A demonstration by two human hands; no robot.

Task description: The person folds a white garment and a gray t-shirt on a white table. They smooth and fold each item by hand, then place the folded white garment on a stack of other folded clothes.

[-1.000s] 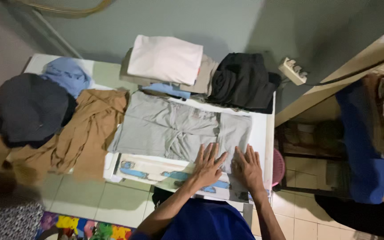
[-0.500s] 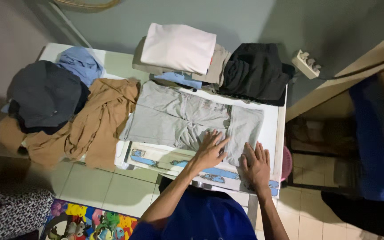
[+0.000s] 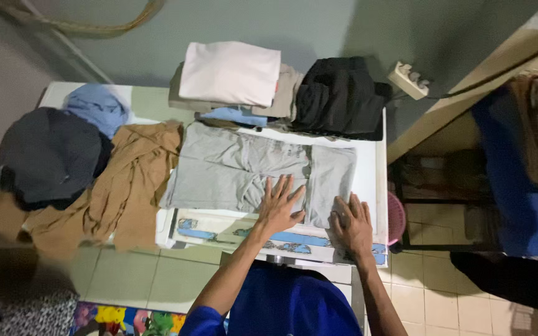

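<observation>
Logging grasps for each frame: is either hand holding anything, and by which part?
Nothing is gripped: left hand and right hand press flat on the grey fabric garment's near edge.

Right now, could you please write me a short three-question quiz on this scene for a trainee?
1. True or false: both hands lie flat on the grey garment.
2. Which folded pile sits farthest right along the back edge of the white table: A cream, B black, C light blue?
3. Fill in: the tan garment lies to the ___ of the grey one.

Key:
1. True: left hand and right hand press its near edge.
2. B, the black pile.
3. Left.
</observation>
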